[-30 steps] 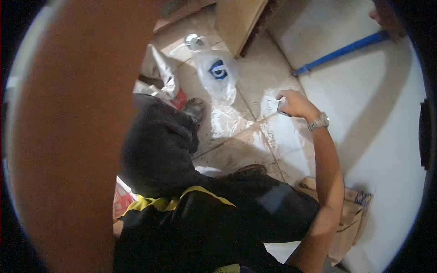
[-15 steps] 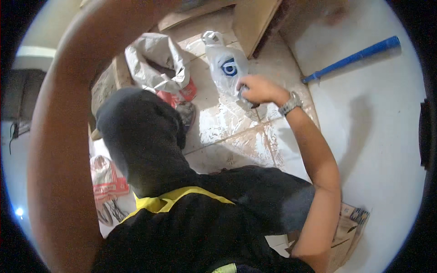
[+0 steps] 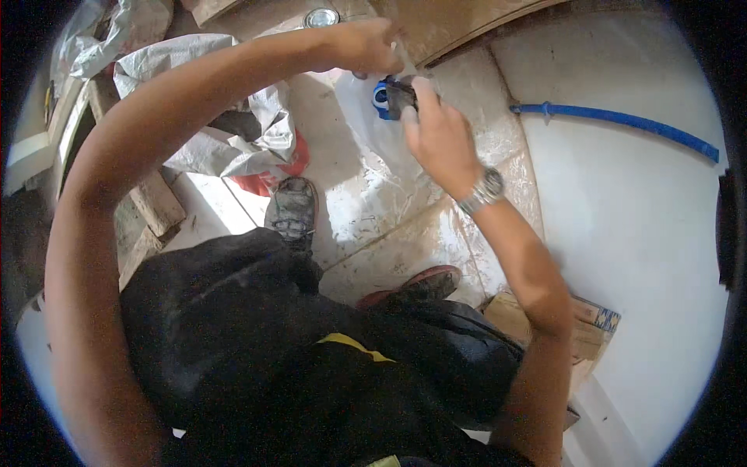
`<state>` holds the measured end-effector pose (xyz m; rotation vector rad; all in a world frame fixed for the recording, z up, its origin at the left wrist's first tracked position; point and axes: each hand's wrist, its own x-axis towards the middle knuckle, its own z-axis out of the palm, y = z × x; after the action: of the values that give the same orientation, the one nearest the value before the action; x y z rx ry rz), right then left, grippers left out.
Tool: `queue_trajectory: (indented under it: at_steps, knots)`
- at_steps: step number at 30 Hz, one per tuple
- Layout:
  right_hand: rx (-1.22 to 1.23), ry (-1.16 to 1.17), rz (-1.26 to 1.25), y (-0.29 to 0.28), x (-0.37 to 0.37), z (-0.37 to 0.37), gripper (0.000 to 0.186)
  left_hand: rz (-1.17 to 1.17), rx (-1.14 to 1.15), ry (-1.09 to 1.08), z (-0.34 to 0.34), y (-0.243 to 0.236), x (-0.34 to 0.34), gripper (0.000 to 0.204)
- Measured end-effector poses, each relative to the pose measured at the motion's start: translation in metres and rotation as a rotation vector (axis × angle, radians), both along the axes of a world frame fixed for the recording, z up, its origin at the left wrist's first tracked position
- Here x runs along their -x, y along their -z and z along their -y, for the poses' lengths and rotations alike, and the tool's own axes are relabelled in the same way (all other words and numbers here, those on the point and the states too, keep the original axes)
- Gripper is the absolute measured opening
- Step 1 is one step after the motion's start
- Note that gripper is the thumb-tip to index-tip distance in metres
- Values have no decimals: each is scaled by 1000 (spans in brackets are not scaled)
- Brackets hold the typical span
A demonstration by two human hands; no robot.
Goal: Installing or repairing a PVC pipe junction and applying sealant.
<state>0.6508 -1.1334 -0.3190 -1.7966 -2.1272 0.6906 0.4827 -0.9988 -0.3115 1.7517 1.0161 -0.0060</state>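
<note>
My left hand reaches across to the far middle, its fingers closed on the upper edge of a whitish see-through plastic bag. The bag has a blue mark, partly covered. Just below, my right hand, with a metal watch on its wrist, is closed on a dark grey, flat, blocky piece. This piece lies against the bag, over the blue mark. Its kind is not clear, and whether it is inside or in front of the bag cannot be told.
A white woven sack with a red base stands open on the left. Behind it is a round tin. Wooden boards lean at the left. A blue pipe lies along the white right side. Cardboard is beside my right arm.
My left hand has come into view and grips the bag. My right hand has moved up and slightly left with the dark piece. The view has shifted, showing both shoes.
</note>
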Motion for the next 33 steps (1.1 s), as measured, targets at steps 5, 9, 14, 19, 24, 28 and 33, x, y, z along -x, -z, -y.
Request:
queue_trajectory:
  at_steps: [5, 9, 14, 19, 24, 28, 33]
  knots:
    - [-20, -141, 119, 71, 19, 9, 29, 273, 2, -251, -2, 22, 18, 24]
    - [215, -223, 92, 55, 39, 18, 22, 308, -432, 78, -4, 42, 67, 42]
    - [181, -184, 219, 68, 18, -6, 16, 117, -556, 399, 16, 10, 77, 50]
    - [-57, 71, -39, 72, 3, -18, 18, -228, -680, 427, 31, 6, 55, 53]
    - [131, -138, -11, 75, 10, 8, 13, -378, -714, 366, 29, -7, 42, 71]
    - [-145, -462, 45, 75, 45, 38, 9, -410, -680, 368, 30, -17, 42, 74]
    - [-35, -388, -66, 73, 57, 37, 10, -490, -608, 406, 38, -14, 56, 74]
